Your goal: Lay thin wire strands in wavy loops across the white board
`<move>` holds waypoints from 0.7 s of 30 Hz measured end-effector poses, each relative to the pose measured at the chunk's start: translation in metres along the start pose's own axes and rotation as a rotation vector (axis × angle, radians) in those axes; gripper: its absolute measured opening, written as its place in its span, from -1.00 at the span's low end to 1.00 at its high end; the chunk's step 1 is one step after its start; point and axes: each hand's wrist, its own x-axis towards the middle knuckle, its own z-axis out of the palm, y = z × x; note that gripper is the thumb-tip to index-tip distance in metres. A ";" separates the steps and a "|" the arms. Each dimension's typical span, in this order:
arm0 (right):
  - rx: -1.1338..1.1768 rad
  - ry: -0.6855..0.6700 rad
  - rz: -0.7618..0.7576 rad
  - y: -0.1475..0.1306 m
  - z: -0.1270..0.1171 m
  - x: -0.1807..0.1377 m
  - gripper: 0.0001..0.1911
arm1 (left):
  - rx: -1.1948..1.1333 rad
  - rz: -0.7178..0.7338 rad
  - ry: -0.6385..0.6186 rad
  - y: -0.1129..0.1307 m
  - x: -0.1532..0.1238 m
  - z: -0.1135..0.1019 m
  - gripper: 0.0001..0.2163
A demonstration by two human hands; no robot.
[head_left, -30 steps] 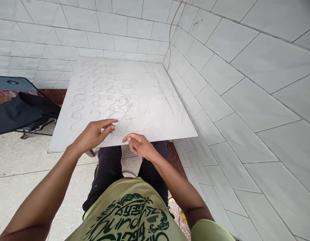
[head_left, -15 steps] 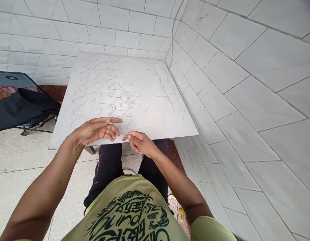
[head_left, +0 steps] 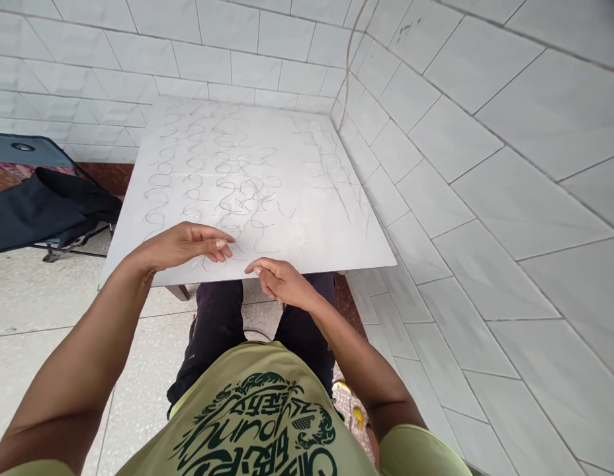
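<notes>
My left hand (head_left: 190, 246) is over the near left part of the white board (head_left: 327, 238), its thumb and fingers drawn together. My right hand (head_left: 282, 281) is at the board's near edge, index finger and thumb pinched. Whatever either hand holds is too fine to make out. A gap separates the fingertips of the two hands. Thin curled wires (head_left: 232, 188) lie in rows on the left and middle of the board, tangled near the centre. Straighter thin strands (head_left: 331, 175) lie along the right side. One curl is partly covered by my left hand.
Tiled walls (head_left: 282, 43) meet behind the board and run along its right side. A cable (head_left: 347, 66) hangs down the corner. At left stands a folding chair (head_left: 34, 142) with a dark cloth (head_left: 53, 208) over it. My legs are under the board's near edge.
My left hand has turned over and its fingers have closed together, drawing slightly left of my right hand. My right hand stays almost in place. The fine strand between the hands no longer shows.
</notes>
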 end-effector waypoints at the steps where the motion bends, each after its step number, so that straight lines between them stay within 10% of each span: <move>1: 0.031 -0.009 0.008 0.000 0.001 0.001 -0.66 | -0.040 -0.007 0.017 -0.001 0.002 0.004 -0.66; 12: 0.799 -0.002 0.058 -0.003 0.014 0.001 -0.53 | -0.480 0.010 0.303 -0.016 0.008 0.043 -0.74; 21: 0.634 -0.001 0.026 0.000 0.011 0.001 -0.51 | -0.602 0.038 0.343 -0.015 0.005 0.047 -0.78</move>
